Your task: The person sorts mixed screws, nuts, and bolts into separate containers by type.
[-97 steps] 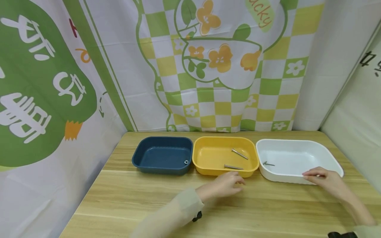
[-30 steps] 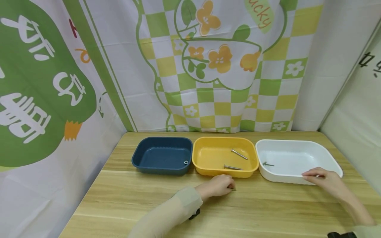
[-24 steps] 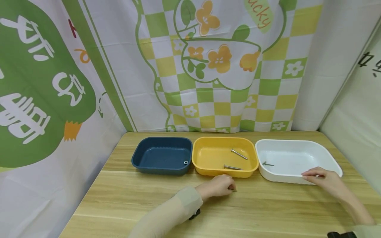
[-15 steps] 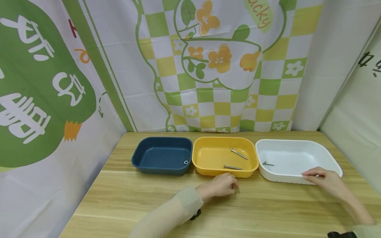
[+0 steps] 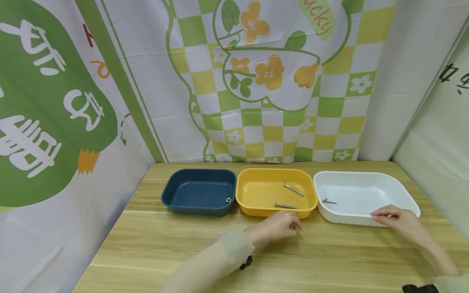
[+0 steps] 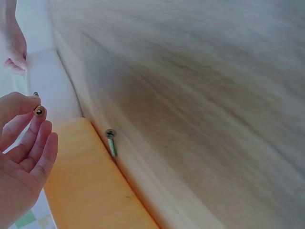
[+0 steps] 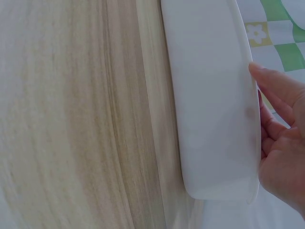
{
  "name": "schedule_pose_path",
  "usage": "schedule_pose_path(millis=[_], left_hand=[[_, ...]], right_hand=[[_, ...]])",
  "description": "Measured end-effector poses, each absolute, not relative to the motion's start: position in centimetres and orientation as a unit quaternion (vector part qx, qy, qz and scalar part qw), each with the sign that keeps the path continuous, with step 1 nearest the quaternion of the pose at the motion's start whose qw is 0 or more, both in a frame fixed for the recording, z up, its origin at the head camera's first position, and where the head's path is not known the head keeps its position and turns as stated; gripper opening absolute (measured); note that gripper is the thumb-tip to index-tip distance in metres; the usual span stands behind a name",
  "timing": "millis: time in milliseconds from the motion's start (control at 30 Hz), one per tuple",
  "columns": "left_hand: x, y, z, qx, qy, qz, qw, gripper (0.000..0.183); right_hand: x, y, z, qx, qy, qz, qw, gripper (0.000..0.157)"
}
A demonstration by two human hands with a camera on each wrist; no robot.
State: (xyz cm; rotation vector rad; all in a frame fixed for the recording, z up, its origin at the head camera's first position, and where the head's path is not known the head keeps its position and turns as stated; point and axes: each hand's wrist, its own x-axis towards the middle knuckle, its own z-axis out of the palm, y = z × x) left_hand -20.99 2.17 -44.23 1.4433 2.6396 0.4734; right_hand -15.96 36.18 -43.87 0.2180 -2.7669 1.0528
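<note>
My left hand (image 5: 276, 227) is just in front of the yellow tray (image 5: 253, 212). Between thumb and fingertips it pinches a small brass-coloured screw (image 6: 39, 111), seen nearly end-on in the left wrist view. A second screw (image 6: 111, 142), silvery with a cross-slotted head, lies on the table along the yellow tray's front wall; the left hand hides it in the head view. My right hand (image 5: 399, 221) holds the front rim of the white tray (image 7: 217, 105), thumb outside and fingers inside. A greenish screw (image 5: 329, 202) lies in that tray's left end.
Two long silver bolts (image 5: 294, 189) lie in the yellow tray. Left of it stands a dark blue tray (image 5: 199, 211) with one nut (image 5: 228, 200) in its right front corner. The three trays stand in a row on the wooden table (image 5: 154, 252), before a patterned curtain (image 5: 264, 134).
My left hand, loosely curled over the table 3.2 s ago, has since dipped leftward and come up with a screw, then shifted slightly right. The right hand stays on the white tray's rim.
</note>
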Motion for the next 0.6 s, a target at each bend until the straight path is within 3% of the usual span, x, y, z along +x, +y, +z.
schedule_pose_path(millis=[600], left_hand=[[-21.2, 4.2, -43.1, 0.478, 0.863, 0.162, 0.021, 0.014]], right_hand=[[-15.9, 36.0, -44.0, 0.074, -0.926, 0.361, 0.084, 0.013]])
